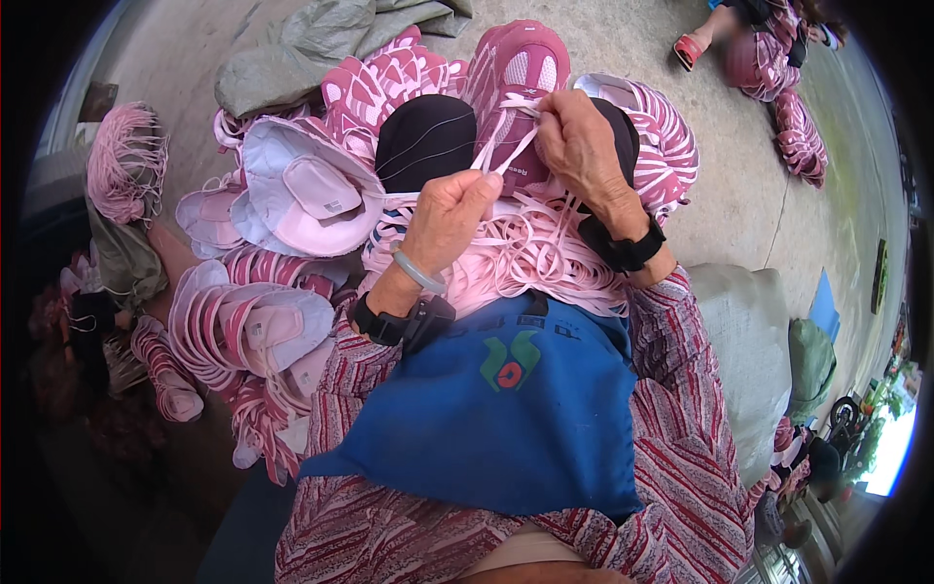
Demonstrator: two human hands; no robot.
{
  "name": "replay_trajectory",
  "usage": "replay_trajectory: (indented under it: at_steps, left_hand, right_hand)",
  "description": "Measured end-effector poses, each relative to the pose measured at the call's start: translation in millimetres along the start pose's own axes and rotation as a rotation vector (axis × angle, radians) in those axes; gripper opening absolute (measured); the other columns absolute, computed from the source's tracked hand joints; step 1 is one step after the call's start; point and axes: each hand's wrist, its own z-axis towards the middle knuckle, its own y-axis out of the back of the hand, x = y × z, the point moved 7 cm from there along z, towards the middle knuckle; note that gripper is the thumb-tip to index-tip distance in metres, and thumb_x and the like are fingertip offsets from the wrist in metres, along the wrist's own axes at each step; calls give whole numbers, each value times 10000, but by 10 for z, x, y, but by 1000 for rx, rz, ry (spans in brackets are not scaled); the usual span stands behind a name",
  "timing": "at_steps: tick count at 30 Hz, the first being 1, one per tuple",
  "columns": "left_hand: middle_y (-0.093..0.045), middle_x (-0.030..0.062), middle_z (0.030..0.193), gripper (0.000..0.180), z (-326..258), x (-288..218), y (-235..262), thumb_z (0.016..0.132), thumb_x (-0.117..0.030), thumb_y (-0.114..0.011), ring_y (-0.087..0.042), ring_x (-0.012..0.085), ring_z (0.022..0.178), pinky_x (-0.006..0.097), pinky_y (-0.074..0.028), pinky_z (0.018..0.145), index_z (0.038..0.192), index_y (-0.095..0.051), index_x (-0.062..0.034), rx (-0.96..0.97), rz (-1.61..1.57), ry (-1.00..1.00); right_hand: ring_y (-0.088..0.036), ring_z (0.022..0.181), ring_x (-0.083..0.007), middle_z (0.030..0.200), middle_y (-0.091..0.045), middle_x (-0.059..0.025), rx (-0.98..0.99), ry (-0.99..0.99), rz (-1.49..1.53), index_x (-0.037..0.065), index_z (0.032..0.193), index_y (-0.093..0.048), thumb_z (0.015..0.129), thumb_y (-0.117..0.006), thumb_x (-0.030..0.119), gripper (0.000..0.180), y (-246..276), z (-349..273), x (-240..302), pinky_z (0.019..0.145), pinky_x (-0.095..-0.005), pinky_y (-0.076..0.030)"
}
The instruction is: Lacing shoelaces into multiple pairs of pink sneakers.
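Between my knees stands a stack of pink and maroon shoe uppers [530, 66], the front one with pale pink lace across its tongue. My left hand [452, 219], low beside the stack, is closed in a pinch on the pale pink shoelace [492, 154], which runs up taut to the upper. Higher up, my right hand [581, 146] has its fingers pressed together on the lace at the upper's eyelets; the fingertips are partly hidden. A heap of loose pink shoelaces [545, 255] lies across my lap, over a blue apron [438, 409].
Nested stacks of uppers lie at my left [253, 326] and beyond my right knee [657, 136]. A bundle of laces [126, 161] hangs at the far left. Grey-green sacking [292, 63] lies beyond the stacks. Another person's leg and red sandal [689, 51] show at the far right.
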Motion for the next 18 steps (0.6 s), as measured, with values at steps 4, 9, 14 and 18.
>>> replay_trajectory:
  at_steps: [4, 9, 14, 18]
  left_hand:
    - [-390, -52, 567, 394, -37, -77, -80, 947, -245, -551, -324, 35, 558, 242, -300, 478, 640, -483, -7, 131, -84, -27]
    - [-446, -26, 584, 396, -68, -30, -185, 953, -284, -543, -384, 46, 577, 237, -336, 521, 662, -525, -17, 233, 122, -62]
    - [-435, -26, 569, 438, -48, 117, -125, 958, -338, -527, -379, 54, 559, 240, -332, 509, 656, -527, -20, 182, 136, 0]
    - [-404, -29, 562, 430, -10, 121, -151, 943, -307, -553, -343, 45, 563, 256, -317, 477, 661, -531, 17, 186, 134, -34]
  right_hand:
    - [-594, 751, -428, 864, -587, -242, 17, -193, 4, 3, 871, -564, 834, -527, 109, 118, -76, 27, -173, 685, -474, -487]
    - [-601, 772, -423, 869, -598, -252, 195, -333, -106, 2, 924, -564, 831, -532, 111, 146, -35, 60, -372, 684, -470, -483]
    - [-617, 751, -367, 948, -567, -162, 108, -35, -121, 48, 1160, -522, 846, -581, 163, 340, 131, -203, 63, 627, -427, -513]
    - [-646, 692, -309, 986, -538, -158, 159, -45, -359, 18, 1265, -427, 786, -594, 105, 515, -70, -362, 195, 563, -384, -529]
